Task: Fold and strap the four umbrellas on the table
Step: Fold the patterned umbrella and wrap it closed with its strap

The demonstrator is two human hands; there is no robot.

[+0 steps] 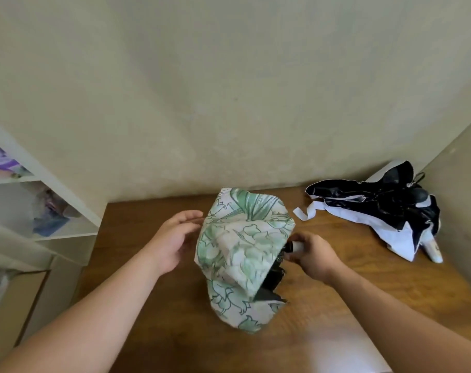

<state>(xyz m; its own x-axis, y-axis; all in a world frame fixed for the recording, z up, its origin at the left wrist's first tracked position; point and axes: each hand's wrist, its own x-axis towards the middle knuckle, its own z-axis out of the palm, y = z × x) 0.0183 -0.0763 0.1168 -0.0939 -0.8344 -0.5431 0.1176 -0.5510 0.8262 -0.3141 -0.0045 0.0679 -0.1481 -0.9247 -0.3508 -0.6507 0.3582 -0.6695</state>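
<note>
Your right hand (313, 255) grips the handle (296, 246) of the green umbrella (242, 254), fingers curled round it. Your left hand (175, 239) is open and relaxed, fingertips just at the canopy's left side, holding nothing. The umbrella sits mid-desk (153, 305), towards the back edge, canopy collapsed but loose and bunched, dark ribs showing underneath.

As I judge it, you are gathering the canopy before strapping. Keep the handle steady and use the free hand to smooth each panel flat, wrapping them all one way round the shaft; then find the strap, which I cannot see from here. Loose folds will bulge past the strap, so pull the cloth snug first.

The black umbrella (385, 208) lies unfolded in the desk's back right corner, well apart from the green one, its white strap (305, 212) trailing towards it; nothing blocks your hands. A shelf (53, 208) stands left of the desk. Only two umbrellas are in view.
</note>
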